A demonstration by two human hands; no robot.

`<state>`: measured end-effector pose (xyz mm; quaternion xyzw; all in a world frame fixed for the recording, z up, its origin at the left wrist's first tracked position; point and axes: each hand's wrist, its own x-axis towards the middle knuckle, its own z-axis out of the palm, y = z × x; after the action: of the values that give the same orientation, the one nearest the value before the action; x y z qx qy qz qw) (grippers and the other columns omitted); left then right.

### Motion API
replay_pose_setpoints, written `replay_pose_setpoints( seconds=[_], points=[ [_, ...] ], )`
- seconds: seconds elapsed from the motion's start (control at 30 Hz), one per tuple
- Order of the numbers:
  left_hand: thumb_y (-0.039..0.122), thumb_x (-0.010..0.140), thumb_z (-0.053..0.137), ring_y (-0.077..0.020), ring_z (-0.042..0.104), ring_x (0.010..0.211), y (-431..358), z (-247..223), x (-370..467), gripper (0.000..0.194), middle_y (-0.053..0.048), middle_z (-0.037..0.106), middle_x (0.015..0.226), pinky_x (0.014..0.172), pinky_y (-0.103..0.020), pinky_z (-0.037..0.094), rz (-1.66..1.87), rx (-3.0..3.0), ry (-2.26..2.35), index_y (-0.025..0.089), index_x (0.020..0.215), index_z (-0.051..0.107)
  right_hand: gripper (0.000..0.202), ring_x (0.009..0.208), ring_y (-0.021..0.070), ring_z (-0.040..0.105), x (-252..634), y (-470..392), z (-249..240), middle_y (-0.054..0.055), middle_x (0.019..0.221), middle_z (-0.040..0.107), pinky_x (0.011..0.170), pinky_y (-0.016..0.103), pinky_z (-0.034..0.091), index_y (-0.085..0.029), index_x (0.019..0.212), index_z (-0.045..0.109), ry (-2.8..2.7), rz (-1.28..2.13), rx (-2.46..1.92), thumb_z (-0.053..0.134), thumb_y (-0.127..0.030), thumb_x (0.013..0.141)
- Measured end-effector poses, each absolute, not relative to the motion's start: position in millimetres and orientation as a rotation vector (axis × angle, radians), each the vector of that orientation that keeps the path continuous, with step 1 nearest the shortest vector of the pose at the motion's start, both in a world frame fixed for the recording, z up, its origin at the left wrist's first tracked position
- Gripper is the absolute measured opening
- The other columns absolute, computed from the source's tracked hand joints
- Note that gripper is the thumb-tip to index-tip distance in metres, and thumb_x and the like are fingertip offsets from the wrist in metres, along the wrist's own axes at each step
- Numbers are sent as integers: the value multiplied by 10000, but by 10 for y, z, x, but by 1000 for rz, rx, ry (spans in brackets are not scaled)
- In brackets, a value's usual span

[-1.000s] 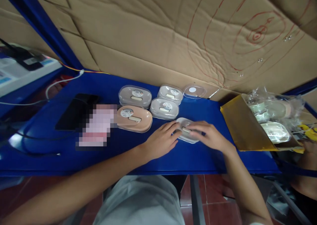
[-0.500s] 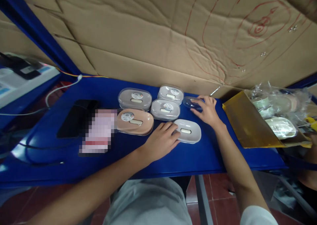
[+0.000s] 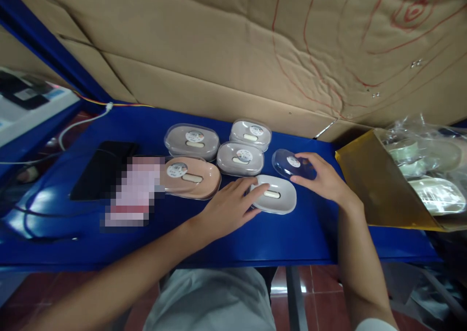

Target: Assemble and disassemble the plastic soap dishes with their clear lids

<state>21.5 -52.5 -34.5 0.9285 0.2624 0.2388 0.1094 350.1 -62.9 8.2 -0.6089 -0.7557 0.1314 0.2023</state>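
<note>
A shallow, pale grey oval dish point(image 3: 282, 201) with a cream oblong piece at its centre lies on the blue table. My left hand point(image 3: 233, 202) grips its left end, one finger reaching over the rim. Just behind and to the right is a clear plastic lid point(image 3: 280, 163) bearing a round sticker. My right hand point(image 3: 324, 178) has the lid's right end between thumb and fingers. Close by stand covered oval dishes with stickers: a grey one point(image 3: 239, 160) in front of another grey one point(image 3: 242, 132), a third grey one point(image 3: 204, 148) and a peach one point(image 3: 204, 182).
An open cardboard box point(image 3: 361, 185) at the right holds wrapped pale green dishes point(image 3: 434, 195). On the left lie a black phone-like slab point(image 3: 100, 173), a blurred-out pink item point(image 3: 136, 185) and cables. A cardboard wall point(image 3: 200, 44) with red drawings closes off the back.
My right hand has shifted its hold on the clear lid, whose sticker now shows. The left hand's finger reaches farther over the pale dish. The whole view has turned slightly.
</note>
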Motion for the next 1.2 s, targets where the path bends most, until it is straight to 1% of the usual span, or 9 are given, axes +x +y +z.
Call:
replay_pose_setpoints(
  seconds=[0.13,0.23,0.4,0.6,0.83,0.93,1.03,1.13,1.2],
  points=[
    [299,971,764,-323,694,1224,-533,-383,222,687,-160,580,1484,1011,-473,631,754,2686,804,258,1573,436,667,1224,367,687,3084,-926,256,90,1415,662,1032,582,581,-352,1427,571,-2279,527,-1719,777,-688,889],
    [311,988,744,-345,660,1312,-521,-409,217,670,-177,540,1544,1055,-508,621,737,2674,784,259,1580,433,726,1208,401,670,2851,-1053,259,113,1412,630,994,633,581,-371,1473,532,-2323,466,-1728,824,-643,867],
    [324,999,741,-360,596,1428,-504,-415,206,622,-179,523,1572,1114,-531,595,733,2638,774,256,1554,467,814,1279,393,635,2772,-1057,210,121,1475,534,1063,634,576,-420,1594,401,-2346,523,-1624,827,-490,905],
    [339,1009,739,-335,624,1401,-514,-393,196,592,-166,497,1588,1100,-500,610,639,2612,804,268,1530,467,854,1295,395,605,2799,-1021,176,100,1474,486,1092,657,559,-465,1578,401,-2371,543,-1605,867,-378,868],
    [328,1004,751,-332,607,1421,-505,-346,204,626,-186,506,1600,1089,-472,609,658,2710,789,224,1542,448,872,1386,378,557,2815,-973,84,116,1508,457,1134,621,524,-413,1579,377,-2349,628,-1587,860,-419,852],
    [301,1042,685,-345,611,1406,-589,-146,28,503,-186,529,1597,1114,-507,579,732,2848,821,230,1500,491,851,1404,389,555,2970,-956,103,120,1510,485,1135,628,507,-390,1549,412,-2359,618,-1612,864,-444,830],
    [208,1050,608,-309,642,1354,-664,13,-336,344,-157,631,1478,1135,-494,550,863,2815,1050,230,1390,559,739,1419,414,551,3293,-884,115,107,1521,537,1139,676,468,-399,1491,484,-2332,545,-1702,839,-494,850],
    [218,989,619,-390,545,1470,-637,-5,-716,355,-188,575,1551,1188,-599,473,745,2804,1328,215,1343,594,636,1427,428,550,3638,-774,97,78,1543,576,1162,688,438,-412,1439,552,-2236,440,-1784,805,-541,869],
    [246,953,625,-429,514,1493,-582,-78,-863,402,-198,543,1596,1177,-648,451,637,2804,1438,210,1353,605,644,1416,423,564,3788,-719,90,70,1540,592,1175,659,450,-398,1425,578,-2158,429,-1806,803,-585,851]
  ],
)
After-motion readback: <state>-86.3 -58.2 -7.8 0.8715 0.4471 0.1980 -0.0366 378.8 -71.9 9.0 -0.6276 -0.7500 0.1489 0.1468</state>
